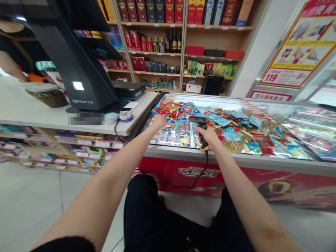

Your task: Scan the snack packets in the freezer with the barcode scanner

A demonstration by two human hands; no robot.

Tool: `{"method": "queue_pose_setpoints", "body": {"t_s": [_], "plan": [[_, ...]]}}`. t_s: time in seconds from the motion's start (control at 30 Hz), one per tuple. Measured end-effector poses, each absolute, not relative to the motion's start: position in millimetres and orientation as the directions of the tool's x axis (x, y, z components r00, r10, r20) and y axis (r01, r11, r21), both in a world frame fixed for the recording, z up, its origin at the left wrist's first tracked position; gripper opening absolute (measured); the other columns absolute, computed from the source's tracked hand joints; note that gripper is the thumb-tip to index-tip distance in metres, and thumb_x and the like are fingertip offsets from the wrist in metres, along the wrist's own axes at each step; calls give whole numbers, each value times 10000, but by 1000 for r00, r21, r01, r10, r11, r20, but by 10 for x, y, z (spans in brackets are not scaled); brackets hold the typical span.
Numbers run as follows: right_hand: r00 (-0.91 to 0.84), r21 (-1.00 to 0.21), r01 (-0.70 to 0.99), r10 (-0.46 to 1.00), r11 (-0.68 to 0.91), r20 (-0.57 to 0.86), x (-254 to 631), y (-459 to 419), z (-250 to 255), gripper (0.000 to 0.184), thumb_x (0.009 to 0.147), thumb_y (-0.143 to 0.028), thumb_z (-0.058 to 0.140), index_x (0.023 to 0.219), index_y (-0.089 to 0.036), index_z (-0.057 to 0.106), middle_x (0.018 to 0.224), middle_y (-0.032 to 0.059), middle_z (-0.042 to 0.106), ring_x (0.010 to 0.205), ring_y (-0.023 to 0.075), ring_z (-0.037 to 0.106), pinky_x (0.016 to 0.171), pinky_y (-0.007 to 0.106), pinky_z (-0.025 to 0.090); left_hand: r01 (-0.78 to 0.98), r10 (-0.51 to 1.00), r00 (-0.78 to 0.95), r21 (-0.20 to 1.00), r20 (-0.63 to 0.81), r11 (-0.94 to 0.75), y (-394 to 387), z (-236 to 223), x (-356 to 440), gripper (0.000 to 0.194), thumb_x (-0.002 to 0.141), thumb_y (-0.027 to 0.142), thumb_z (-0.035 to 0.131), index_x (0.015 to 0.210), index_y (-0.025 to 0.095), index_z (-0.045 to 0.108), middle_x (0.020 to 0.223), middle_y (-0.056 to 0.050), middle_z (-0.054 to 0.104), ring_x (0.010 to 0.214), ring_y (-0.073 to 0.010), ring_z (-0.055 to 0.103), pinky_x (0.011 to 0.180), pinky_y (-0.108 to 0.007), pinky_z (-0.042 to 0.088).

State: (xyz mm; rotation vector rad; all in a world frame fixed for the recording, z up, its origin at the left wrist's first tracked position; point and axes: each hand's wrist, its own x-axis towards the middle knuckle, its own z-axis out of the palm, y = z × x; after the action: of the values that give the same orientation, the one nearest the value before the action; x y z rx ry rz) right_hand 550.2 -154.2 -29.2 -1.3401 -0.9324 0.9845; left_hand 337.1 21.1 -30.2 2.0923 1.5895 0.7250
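Observation:
My right hand (207, 135) is wrapped around the grip of a black barcode scanner (198, 120), whose head points left over the glass freezer top (160, 140). A dark cable runs down from its handle. To the left, my left hand (159, 122) has its fingers closed at the edge of a small blue snack packet (172, 122); the fingertips are partly hidden. Red and gold packets (168, 109) lie just beyond that hand. A wide spread of blue, gold and red packets (231, 134) covers the glass to the right of the scanner.
At left stands a counter (34, 115) with a checkout terminal (84, 80), a jar (48, 94) and round tubs (126, 116). Behind it is a person (21, 52). Shelves (154, 26) of boxes and bottles line the back. The freezer's red front (168, 171) faces my knees.

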Motion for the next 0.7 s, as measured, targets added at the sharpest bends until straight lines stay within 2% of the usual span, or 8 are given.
{"method": "queue_pose_setpoints", "body": {"t_s": [0.1, 0.23, 0.3, 0.37, 0.43, 0.5, 0.6, 0.7], "plan": [[331, -1000, -17, 944, -8, -13, 5525, -1575, -276, 290, 752, -269, 762, 809, -233, 480, 513, -71, 541, 367, 100, 469, 326, 218, 398, 746, 980, 156, 635, 125, -200, 215, -296, 3370, 237, 611, 271, 875, 624, 176, 659, 754, -89, 724, 949, -300, 708, 812, -304, 512], [328, -1000, -18, 945, -10, -15, 5551, -1597, -262, 286, 758, -284, 763, 784, -231, 483, 497, -72, 525, 352, 91, 443, 323, 216, 391, 490, 989, 141, 865, 47, -110, 221, -247, 3379, 201, 631, 283, 872, 707, 169, 724, 671, -17, 690, 794, -203, 675, 737, -269, 518], [334, -1000, -22, 942, -10, -17, 5558, -1598, -261, 296, 756, -297, 768, 781, -232, 481, 490, -73, 520, 352, 92, 443, 325, 215, 394, 371, 982, 148, 913, 120, -167, 226, -227, 3386, 249, 612, 295, 885, 780, 164, 756, 747, -20, 731, 816, -193, 679, 779, -272, 530], [336, -1000, -24, 942, -8, -16, 5561, -1597, -264, 309, 750, -307, 776, 784, -234, 478, 485, -74, 519, 351, 95, 446, 324, 216, 395, 314, 960, 159, 911, 228, -269, 229, -221, 3389, 277, 612, 296, 879, 831, 161, 775, 858, -36, 771, 888, -204, 695, 851, -287, 535], [334, -1000, -26, 943, -6, -14, 5562, -1598, -266, 313, 747, -307, 778, 784, -236, 475, 481, -75, 520, 347, 95, 442, 321, 216, 391, 321, 939, 191, 885, 287, -336, 226, -230, 3385, 233, 630, 261, 847, 833, 163, 787, 918, -45, 786, 947, -217, 703, 902, -296, 532], [330, -999, -31, 944, -6, -16, 5566, -1602, -268, 310, 751, -301, 774, 782, -237, 473, 479, -76, 517, 344, 93, 438, 320, 215, 389, 370, 934, 227, 862, 277, -346, 216, -250, 3377, 144, 651, 203, 795, 791, 168, 790, 877, -46, 784, 938, -220, 708, 897, -292, 534], [325, -999, -38, 946, -13, -25, 5576, -1606, -271, 318, 749, -310, 782, 785, -239, 474, 484, -77, 514, 345, 93, 440, 325, 217, 394, 449, 954, 250, 853, 165, -265, 191, -284, 3372, 101, 662, 147, 742, 748, 178, 785, 713, -38, 735, 813, -210, 703, 813, -296, 544], [329, -999, -35, 944, -14, -25, 5585, -1605, -277, 332, 737, -321, 794, 791, -240, 476, 493, -75, 520, 351, 96, 449, 327, 219, 401, 463, 976, 213, 874, 55, -150, 171, -307, 3398, 61, 666, 170, 766, 725, 185, 763, 598, -32, 667, 714, -209, 684, 744, -313, 545]]}}
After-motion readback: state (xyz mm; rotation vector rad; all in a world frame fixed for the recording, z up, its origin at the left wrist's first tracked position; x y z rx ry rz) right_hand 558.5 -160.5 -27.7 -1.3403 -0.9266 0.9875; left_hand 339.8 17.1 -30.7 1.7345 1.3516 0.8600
